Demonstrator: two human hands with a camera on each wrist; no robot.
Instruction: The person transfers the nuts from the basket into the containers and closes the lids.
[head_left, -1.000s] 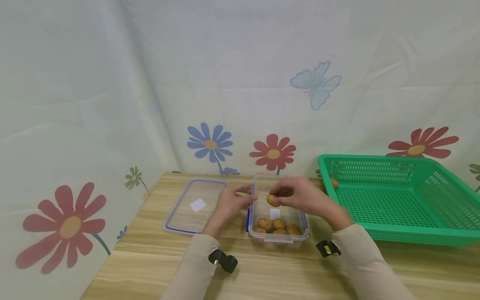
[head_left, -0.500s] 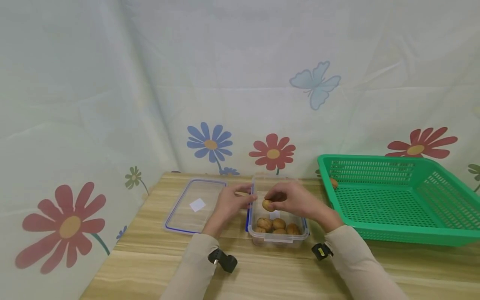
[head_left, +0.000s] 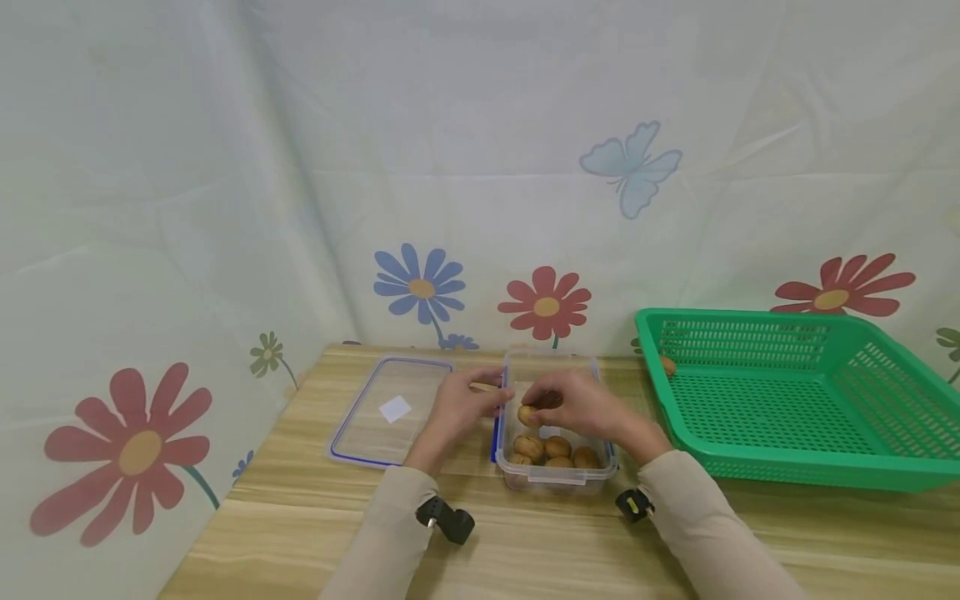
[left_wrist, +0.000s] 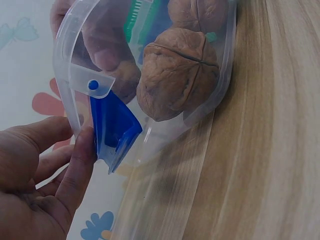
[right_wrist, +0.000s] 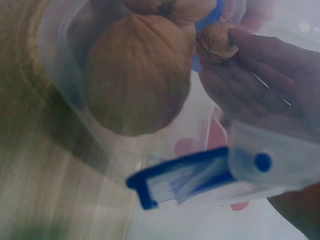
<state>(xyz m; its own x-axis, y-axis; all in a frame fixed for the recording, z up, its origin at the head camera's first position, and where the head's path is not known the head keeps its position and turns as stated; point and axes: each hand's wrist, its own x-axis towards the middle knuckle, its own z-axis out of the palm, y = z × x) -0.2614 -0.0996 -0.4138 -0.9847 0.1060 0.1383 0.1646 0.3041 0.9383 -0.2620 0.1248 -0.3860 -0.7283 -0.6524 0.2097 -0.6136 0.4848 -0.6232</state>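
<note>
A clear plastic container (head_left: 557,477) with blue clips stands on the wooden table, and several walnuts (head_left: 557,447) lie in it. My right hand (head_left: 537,405) pinches one walnut (head_left: 527,414) low over the container's left inner side; the right wrist view shows that walnut (right_wrist: 216,42) in my fingertips above a bigger walnut (right_wrist: 135,75) behind the wall. My left hand (head_left: 497,402) grips the container's left rim. In the left wrist view its thumb (left_wrist: 82,160) touches the blue clip (left_wrist: 114,127), with a walnut (left_wrist: 175,75) just inside.
The container's clear lid (head_left: 390,410) lies flat to the left. A large green mesh basket (head_left: 787,450) sits at the right with one walnut (head_left: 667,365) in its far left corner. A flowered curtain hangs behind the table.
My right hand has carried the pinched walnut down and to the left, lower into the container. The left hand has stayed on the rim.
</note>
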